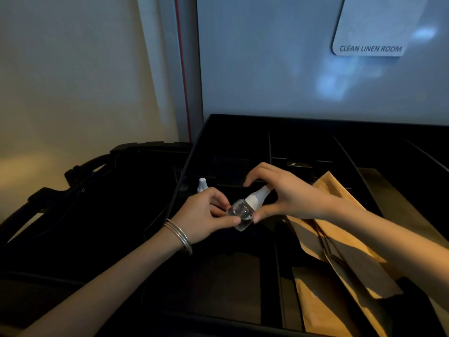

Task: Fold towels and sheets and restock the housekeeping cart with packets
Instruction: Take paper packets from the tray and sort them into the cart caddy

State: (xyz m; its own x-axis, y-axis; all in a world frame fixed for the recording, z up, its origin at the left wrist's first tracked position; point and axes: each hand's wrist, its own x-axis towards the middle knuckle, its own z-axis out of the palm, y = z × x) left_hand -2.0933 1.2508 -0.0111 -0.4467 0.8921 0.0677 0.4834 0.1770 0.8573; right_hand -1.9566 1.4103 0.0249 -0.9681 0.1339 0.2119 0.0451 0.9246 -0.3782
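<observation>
Your left hand (206, 212) and right hand (286, 190) both pinch 1 clear bottle (243, 212) over the black cart tray (243, 120), which holds brown paper bags (340, 239) and a 2nd bottle (202, 184).

A little clear bottle over my black cart tray

I hold a small clear bottle (240, 214) with a white pointed cap, tipped so the cap points up and to the right. My left hand (206, 215) pinches its clear bottom end and my right hand (286, 190) curls round the cap end. It hangs above the black tray (243, 122) on my cart, which has thin walls that split it into boxes. One more white cap (202, 184) stands up in the tray, just behind my left hand. Brown paper packets (340, 239) lie flat in the tray under my right arm.
</observation>
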